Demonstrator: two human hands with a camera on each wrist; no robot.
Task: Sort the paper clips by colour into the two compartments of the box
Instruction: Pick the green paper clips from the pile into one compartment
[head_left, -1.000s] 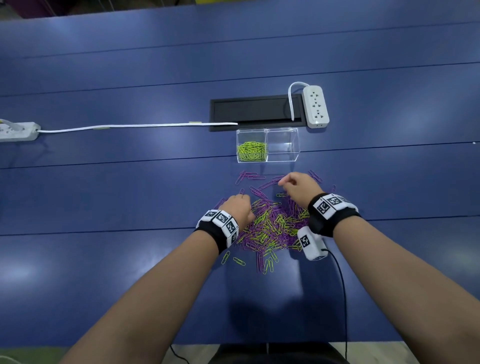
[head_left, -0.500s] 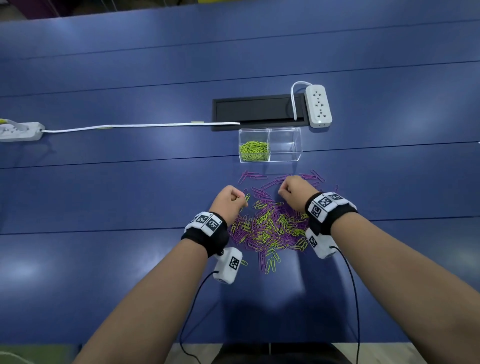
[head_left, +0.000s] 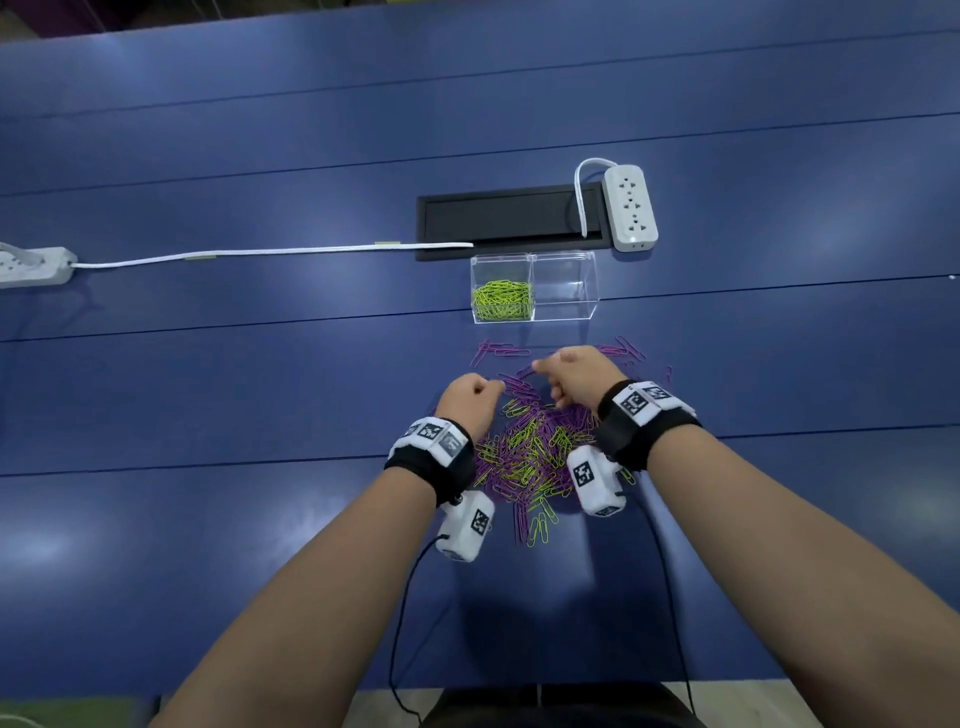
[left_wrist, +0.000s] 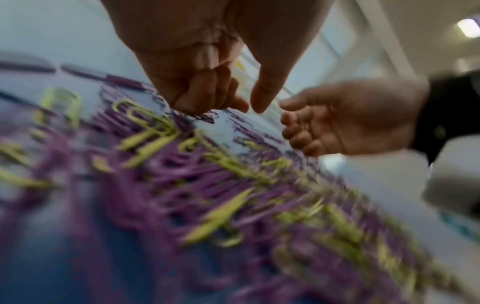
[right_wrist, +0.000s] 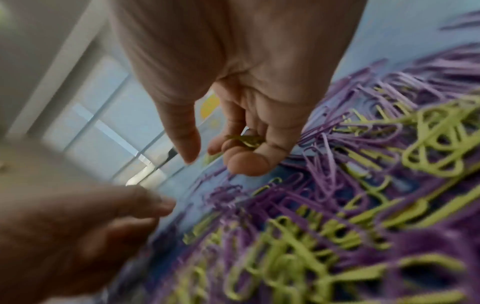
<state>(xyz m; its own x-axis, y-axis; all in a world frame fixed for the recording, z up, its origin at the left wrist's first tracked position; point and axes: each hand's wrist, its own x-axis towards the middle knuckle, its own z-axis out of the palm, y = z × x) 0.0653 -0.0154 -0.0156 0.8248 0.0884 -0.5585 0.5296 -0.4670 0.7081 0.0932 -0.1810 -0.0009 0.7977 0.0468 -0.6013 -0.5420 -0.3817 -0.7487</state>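
A mixed pile of purple and green paper clips (head_left: 532, 452) lies on the blue table. Behind it stands the clear two-compartment box (head_left: 535, 257). Its left half holds green clips (head_left: 501, 300) and its right half (head_left: 566, 291) is bare. My left hand (head_left: 470, 397) hovers at the pile's far left edge with fingers curled tight into the palm (left_wrist: 202, 90), hiding whatever is inside. My right hand (head_left: 569, 376) is over the pile's far side and cups several green clips (right_wrist: 244, 139) in its curled fingers.
A black cable tray (head_left: 511, 221) and a white power strip (head_left: 629, 208) lie just behind the box. A white cable (head_left: 270, 253) runs left to another power strip (head_left: 31, 265). Loose purple clips (head_left: 501, 351) are scattered between the pile and the box.
My left hand rose off the pile with a green clip at its fingertips, then moved forward, and that clip no longer shows. My right hand shifted slightly left, still curled.
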